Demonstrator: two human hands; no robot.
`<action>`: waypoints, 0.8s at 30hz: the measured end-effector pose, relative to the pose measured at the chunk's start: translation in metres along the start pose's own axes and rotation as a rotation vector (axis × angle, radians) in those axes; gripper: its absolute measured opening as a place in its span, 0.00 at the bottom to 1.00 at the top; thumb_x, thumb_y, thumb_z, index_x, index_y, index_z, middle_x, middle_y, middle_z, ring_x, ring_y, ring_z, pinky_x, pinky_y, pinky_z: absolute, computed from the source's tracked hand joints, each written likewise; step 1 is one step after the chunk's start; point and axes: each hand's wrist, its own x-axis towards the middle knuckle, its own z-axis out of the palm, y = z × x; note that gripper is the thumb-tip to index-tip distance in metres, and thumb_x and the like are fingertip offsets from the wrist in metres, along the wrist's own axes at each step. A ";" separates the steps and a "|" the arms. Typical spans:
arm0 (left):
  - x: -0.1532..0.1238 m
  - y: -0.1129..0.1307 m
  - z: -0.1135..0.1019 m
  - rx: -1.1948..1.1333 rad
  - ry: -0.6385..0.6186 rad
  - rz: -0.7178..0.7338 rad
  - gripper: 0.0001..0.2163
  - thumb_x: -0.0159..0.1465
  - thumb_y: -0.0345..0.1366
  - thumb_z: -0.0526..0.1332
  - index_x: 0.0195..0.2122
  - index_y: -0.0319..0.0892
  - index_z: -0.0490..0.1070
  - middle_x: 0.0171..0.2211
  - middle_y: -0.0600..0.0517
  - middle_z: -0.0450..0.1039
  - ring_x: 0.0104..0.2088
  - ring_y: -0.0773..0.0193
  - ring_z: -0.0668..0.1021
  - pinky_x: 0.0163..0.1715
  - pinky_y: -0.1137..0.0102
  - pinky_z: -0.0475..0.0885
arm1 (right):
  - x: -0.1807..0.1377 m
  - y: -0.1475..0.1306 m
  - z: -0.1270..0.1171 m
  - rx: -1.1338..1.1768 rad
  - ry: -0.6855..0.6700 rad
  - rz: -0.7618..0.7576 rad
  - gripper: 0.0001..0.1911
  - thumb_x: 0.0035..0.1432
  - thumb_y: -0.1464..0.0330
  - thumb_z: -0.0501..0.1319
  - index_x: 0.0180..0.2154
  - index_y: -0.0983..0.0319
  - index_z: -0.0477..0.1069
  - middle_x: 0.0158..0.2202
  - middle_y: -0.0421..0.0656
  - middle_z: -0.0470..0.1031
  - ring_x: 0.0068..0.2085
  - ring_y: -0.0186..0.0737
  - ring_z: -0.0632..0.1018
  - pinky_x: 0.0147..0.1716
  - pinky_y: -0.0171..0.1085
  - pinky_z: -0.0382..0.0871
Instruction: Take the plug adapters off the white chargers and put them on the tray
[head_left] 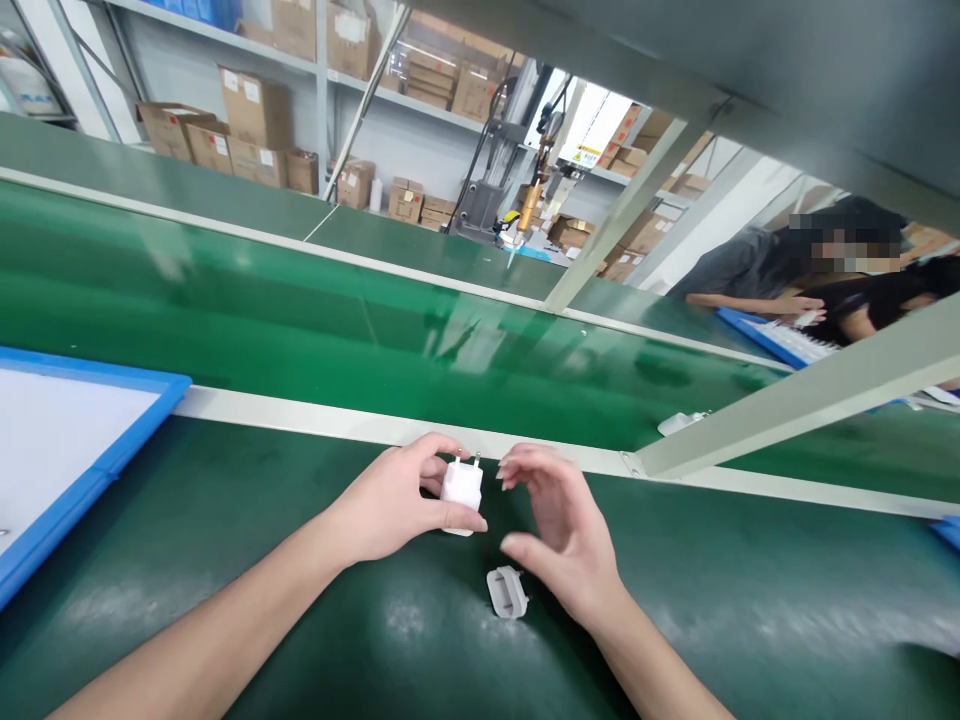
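My left hand (405, 500) grips a white two-pin plug adapter (463, 484) between thumb and fingers, its two metal pins pointing up and away from me. Just to the right, my right hand (559, 530) is curved with thumb and fingers apart, holding nothing and not touching the adapter. Below the gap between both hands, a white hollow plug housing (507, 592) lies on the dark green worktop (360, 640), its open side facing me and pins showing at its right edge.
A bright green conveyor belt (315, 345) runs behind the worktop, with a white plug piece (682, 422) on it near a slanted metal post (810, 400). At left lies a blue-rimmed tray (150, 425). Across the belt stand a machine (525, 160) and people (757, 270) at the right.
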 end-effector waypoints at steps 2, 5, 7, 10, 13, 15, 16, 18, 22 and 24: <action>0.000 0.000 0.000 -0.124 -0.010 -0.010 0.30 0.49 0.32 0.74 0.52 0.44 0.66 0.37 0.54 0.80 0.40 0.60 0.81 0.41 0.67 0.75 | -0.001 -0.001 0.002 -0.135 -0.112 -0.042 0.31 0.57 0.61 0.74 0.59 0.50 0.65 0.56 0.46 0.66 0.58 0.50 0.69 0.58 0.47 0.66; 0.001 -0.002 0.001 -0.237 -0.037 -0.013 0.30 0.51 0.28 0.73 0.53 0.45 0.63 0.38 0.54 0.80 0.39 0.61 0.82 0.40 0.68 0.75 | -0.001 -0.003 0.009 -0.257 -0.226 -0.024 0.33 0.59 0.66 0.72 0.62 0.47 0.64 0.61 0.46 0.64 0.62 0.51 0.67 0.62 0.48 0.64; 0.003 -0.005 0.001 -0.261 -0.072 -0.009 0.32 0.52 0.29 0.73 0.55 0.45 0.62 0.37 0.53 0.80 0.38 0.61 0.83 0.39 0.67 0.76 | 0.001 -0.004 0.012 -0.245 -0.235 -0.033 0.29 0.62 0.69 0.69 0.61 0.46 0.66 0.60 0.44 0.66 0.61 0.48 0.69 0.60 0.47 0.65; 0.005 -0.008 0.002 -0.266 -0.099 -0.008 0.36 0.52 0.30 0.73 0.60 0.47 0.60 0.41 0.50 0.80 0.41 0.59 0.82 0.41 0.65 0.76 | 0.003 -0.005 0.014 -0.191 -0.197 -0.035 0.22 0.63 0.71 0.68 0.56 0.47 0.72 0.56 0.43 0.71 0.58 0.47 0.72 0.58 0.47 0.67; 0.005 -0.008 0.001 -0.250 -0.087 0.002 0.39 0.53 0.32 0.74 0.63 0.47 0.57 0.43 0.49 0.79 0.43 0.58 0.82 0.43 0.63 0.76 | 0.003 -0.006 0.012 -0.172 -0.110 0.004 0.19 0.60 0.69 0.71 0.52 0.49 0.75 0.52 0.43 0.74 0.54 0.48 0.74 0.55 0.47 0.70; 0.005 -0.008 0.000 -0.231 -0.072 0.019 0.39 0.54 0.34 0.74 0.63 0.45 0.56 0.42 0.50 0.79 0.43 0.58 0.82 0.46 0.62 0.75 | 0.003 -0.008 0.009 -0.196 -0.064 0.032 0.18 0.60 0.68 0.71 0.51 0.51 0.76 0.49 0.44 0.76 0.51 0.48 0.75 0.53 0.47 0.71; 0.005 -0.009 0.000 -0.225 -0.066 0.032 0.39 0.54 0.35 0.74 0.63 0.45 0.56 0.41 0.50 0.79 0.43 0.59 0.82 0.47 0.62 0.75 | 0.004 -0.007 0.006 -0.221 -0.051 0.042 0.18 0.60 0.67 0.71 0.51 0.52 0.77 0.49 0.44 0.76 0.51 0.48 0.76 0.53 0.48 0.71; 0.006 -0.010 0.000 -0.210 -0.047 0.064 0.36 0.58 0.38 0.72 0.63 0.44 0.56 0.42 0.49 0.78 0.44 0.59 0.82 0.49 0.61 0.74 | 0.008 -0.005 -0.001 -0.280 -0.020 0.058 0.17 0.59 0.65 0.72 0.50 0.53 0.77 0.49 0.45 0.77 0.51 0.49 0.76 0.54 0.48 0.71; 0.009 -0.006 0.000 -0.141 0.000 0.116 0.26 0.67 0.45 0.64 0.61 0.42 0.59 0.41 0.47 0.78 0.40 0.59 0.83 0.51 0.59 0.72 | 0.024 0.013 -0.031 -0.249 0.180 0.163 0.21 0.58 0.57 0.72 0.52 0.53 0.75 0.54 0.46 0.75 0.54 0.52 0.77 0.55 0.48 0.72; 0.010 -0.004 -0.001 -0.112 0.005 0.129 0.24 0.68 0.46 0.62 0.60 0.39 0.60 0.40 0.46 0.79 0.38 0.60 0.83 0.51 0.59 0.72 | 0.035 0.031 -0.051 -0.261 0.262 0.231 0.31 0.61 0.52 0.68 0.62 0.52 0.68 0.62 0.51 0.67 0.60 0.53 0.73 0.55 0.45 0.72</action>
